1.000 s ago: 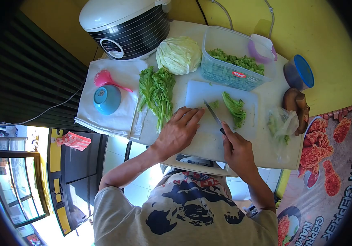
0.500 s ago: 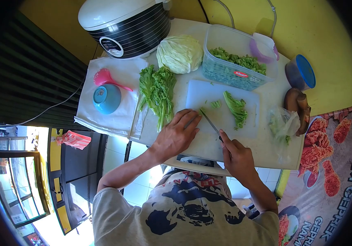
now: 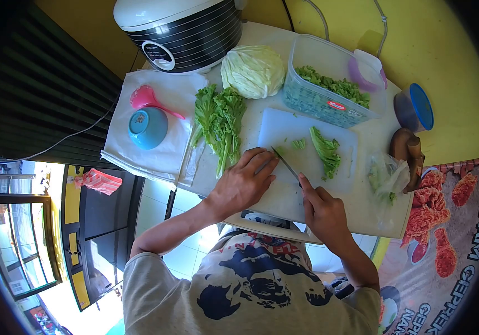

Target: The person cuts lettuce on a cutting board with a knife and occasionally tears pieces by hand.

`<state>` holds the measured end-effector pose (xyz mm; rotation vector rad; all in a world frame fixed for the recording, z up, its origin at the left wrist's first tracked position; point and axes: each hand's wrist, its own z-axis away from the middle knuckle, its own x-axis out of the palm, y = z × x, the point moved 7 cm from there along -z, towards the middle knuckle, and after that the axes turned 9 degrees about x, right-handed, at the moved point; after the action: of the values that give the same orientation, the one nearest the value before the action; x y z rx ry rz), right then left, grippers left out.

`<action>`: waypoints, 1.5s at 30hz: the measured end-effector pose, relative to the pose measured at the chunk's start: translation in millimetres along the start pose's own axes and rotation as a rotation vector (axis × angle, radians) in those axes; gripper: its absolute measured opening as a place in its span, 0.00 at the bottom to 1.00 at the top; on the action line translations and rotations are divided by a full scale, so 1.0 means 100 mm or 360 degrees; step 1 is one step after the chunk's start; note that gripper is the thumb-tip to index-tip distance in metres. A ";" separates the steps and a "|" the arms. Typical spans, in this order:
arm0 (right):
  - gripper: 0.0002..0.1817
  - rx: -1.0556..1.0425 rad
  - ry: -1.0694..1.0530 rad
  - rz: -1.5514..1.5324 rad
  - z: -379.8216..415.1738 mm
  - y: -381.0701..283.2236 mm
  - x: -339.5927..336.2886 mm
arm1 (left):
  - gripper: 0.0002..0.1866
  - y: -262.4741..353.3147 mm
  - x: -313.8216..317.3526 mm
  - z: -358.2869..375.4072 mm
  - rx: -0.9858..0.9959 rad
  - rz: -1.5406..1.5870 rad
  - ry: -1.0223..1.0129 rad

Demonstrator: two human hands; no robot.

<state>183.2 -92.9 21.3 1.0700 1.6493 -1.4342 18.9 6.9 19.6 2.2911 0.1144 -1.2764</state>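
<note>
My right hand point(image 3: 325, 210) is wrapped round the handle of a knife point(image 3: 285, 162), whose blade points up and left over the white cutting board point(image 3: 275, 120). My left hand point(image 3: 246, 180) is at the board's lower left, close to the blade, with its fingers bent and pressed together. Whatever may be under those fingers is hidden. A green lettuce leaf point(image 3: 326, 155) lies on the board to the right of the knife. Small cut lettuce pieces point(image 3: 299, 144) lie near the knife tip. Further left, a bunch of lettuce point(image 3: 222, 120) rests on the table.
A clear tub point(image 3: 320, 105) of cut greens stands behind the board, beside a cabbage point(image 3: 252, 71). Back left is a rice cooker point(image 3: 186, 39); a blue bowl point(image 3: 149, 129) and pink ladle point(image 3: 149, 99) lie on white sheets. A plastic bag point(image 3: 387, 178) and blue-lidded container point(image 3: 415, 109) are right.
The head view has shifted slightly, so the tabletop things appear a little further right. Both hands stay near the same place, with the knife still in my right hand.
</note>
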 end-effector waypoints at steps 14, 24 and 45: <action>0.28 0.0140 -0.0024 -0.0265 0.03 0.04 -0.07 | 0.25 0.04 -0.01 0.05 0.0021 0.0008 0.0018; 0.25 0.0322 0.0241 -0.0085 0.03 0.27 -0.24 | 0.28 -0.06 -0.10 -0.07 0.0037 -0.0079 0.0105; 0.27 0.0224 0.0031 -0.0319 0.10 0.04 -0.09 | 0.21 -0.15 -0.09 -0.24 -0.0002 -0.0049 0.0083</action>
<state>190.4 -104.3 25.7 1.0202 1.7303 -1.6959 27.6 32.3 31.9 2.3308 0.1693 -1.2320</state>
